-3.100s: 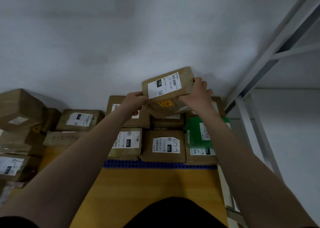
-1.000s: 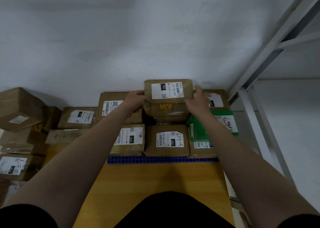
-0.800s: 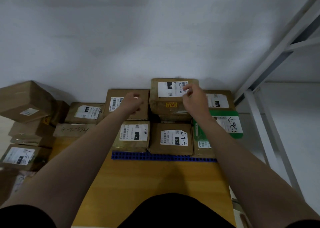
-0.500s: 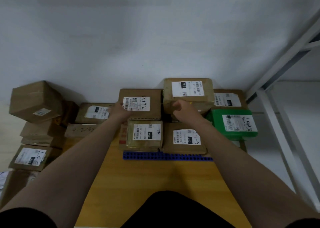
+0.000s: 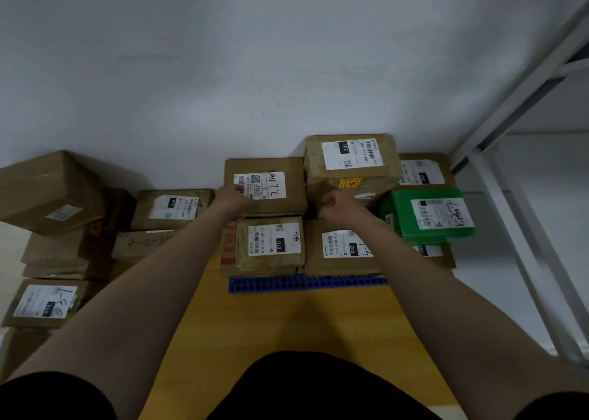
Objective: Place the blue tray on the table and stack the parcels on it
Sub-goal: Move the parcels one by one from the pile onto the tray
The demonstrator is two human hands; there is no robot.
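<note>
Blue tray (image 5: 307, 284) lies on wooden table (image 5: 287, 324) by the wall, parcels (image 5: 271, 244) packed tight on it, labels up, prob. for a steady stack. L hand (image 5: 234, 196) touches 7.1.10 parcel (image 5: 287, 168), R hand (image 5: 339, 201) by 102 parcel (image 5: 350, 155); both curled, grip unclear.

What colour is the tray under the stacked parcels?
Blue. The tray shows its front edge best in the head view.

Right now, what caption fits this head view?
Left hand and right hand reach among parcels stacked on the blue tray.
</note>
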